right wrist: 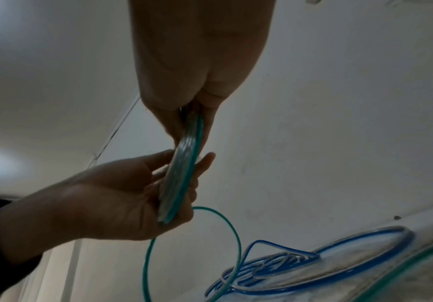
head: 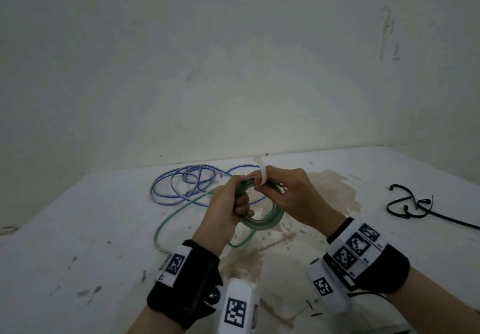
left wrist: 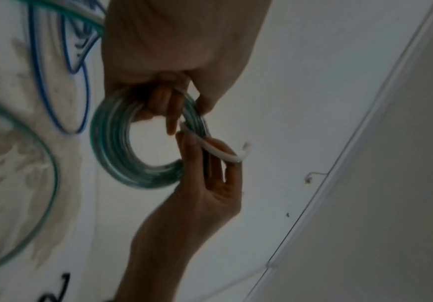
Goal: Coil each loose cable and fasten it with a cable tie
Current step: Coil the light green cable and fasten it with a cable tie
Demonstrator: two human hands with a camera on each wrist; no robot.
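While our left hand curls its fingers round the near-left side of the green coil, thumb on one face and fingers on the other, our right hand pinches the far side of the same coil together with a white cable tie. The tie lies across the coil's top under the right thumb, and its free end sticks up past the fingers; in the left wrist view it curves over the right fingertips. We hold the coil in the air above the table, over a brownish stain. 1 loose tail of the green cable drops from the coil and loops on the table to the left. Behind the hands lies the blue cable in loose rings, uncoiled and touching the green tail. Well to the right, 1 black cable lies in a loose curl. Both wrists wear black bands with printed markers.
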